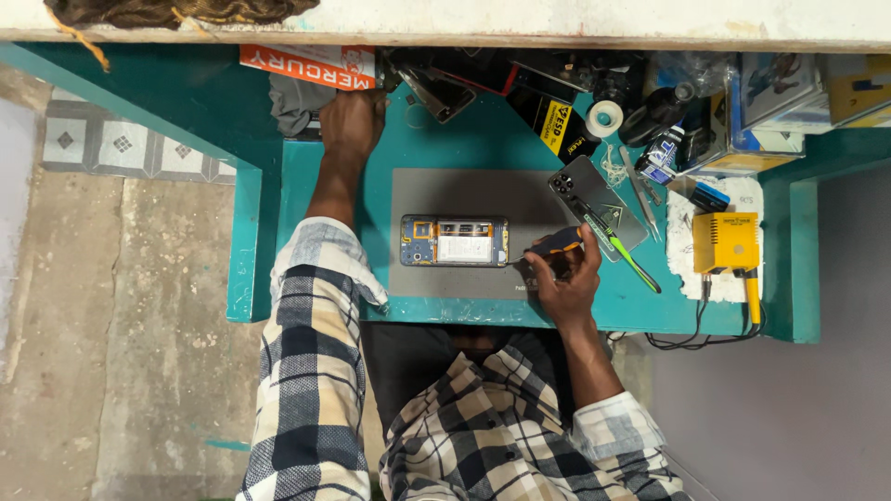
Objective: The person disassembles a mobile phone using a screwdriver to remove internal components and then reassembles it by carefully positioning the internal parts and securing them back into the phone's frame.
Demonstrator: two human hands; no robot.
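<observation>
1. Nearest the body, the right hand [564,278] sits curled at the near edge of the grey work mat [413,274], fingers pressed around a dark-handled tool with an orange band [557,243]. It is a closed grip, not a spread hand; the tool's tip I cannot make out.
2. Just beside that hand, to its left, the opened phone [455,241] lies flat in the middle of the mat, back off, battery and boards exposed. The risk, as I judge it: nothing pins the phone down, so a push from the tool could skid it, or a slip could gouge the bare battery or a cable.
3. To the right, a detached phone back cover [594,199] lies face down with a green-handled tool [624,252] resting across it. A sweep of the right wrist could knock both off the teal table [325,176].
4. Further right, a yellow box-shaped unit [725,241] trails a cable over the table edge; snag it and it drags.
5. Far side now: the left hand [353,121] is stretched well away, fingers curled into the clutter by a grey cloth [292,102]. What it grips, if anything, I cannot tell. With that arm extended, the sleeve passes close to the phone.
</observation>
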